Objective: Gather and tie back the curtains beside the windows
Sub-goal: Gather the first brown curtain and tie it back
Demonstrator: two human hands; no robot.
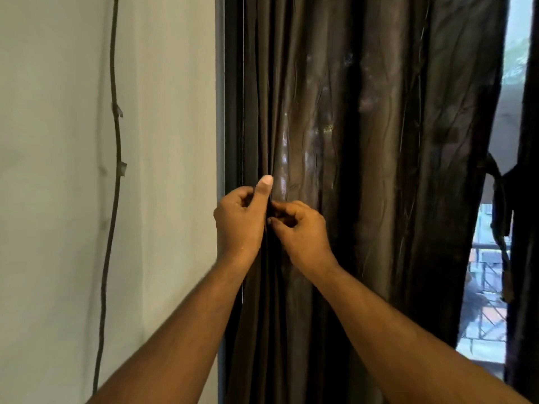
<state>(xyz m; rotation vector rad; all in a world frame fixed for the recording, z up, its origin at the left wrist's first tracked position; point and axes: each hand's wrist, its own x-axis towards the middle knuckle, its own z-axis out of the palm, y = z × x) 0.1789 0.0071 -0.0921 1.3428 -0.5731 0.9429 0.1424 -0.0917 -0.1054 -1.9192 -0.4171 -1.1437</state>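
Dark brown satin is what fills the head view: one curtain [364,170] hangs in loose folds from twelve o'clock down past six, gathered toward the window frame [229,112] but not yet bound. Its left edge is being worked at the centre of the picture. The left hand [239,220] is curled round the folds there, thumb standing up toward twelve, and the right hand [300,228] is set just beside it at three o'clock, fingertips pinched together on something dark at the fabric edge (a tie or a fold, it cannot be told which). No band is seen round the bundle, so the tying is judged to be in hand and not finished; the cinching and fastening are judged to be left.

At three o'clock a second curtain [525,199] is seen at the frame's edge, with a dark tie-back [500,214] hanging loose beside it, apparently unfastened too. Daylight and a railing [487,275] are glimpsed between the two.

Counted: two curtains, one visible tie-back, two hands, one cable [115,141] running down the pale wall [52,199] at nine o'clock.
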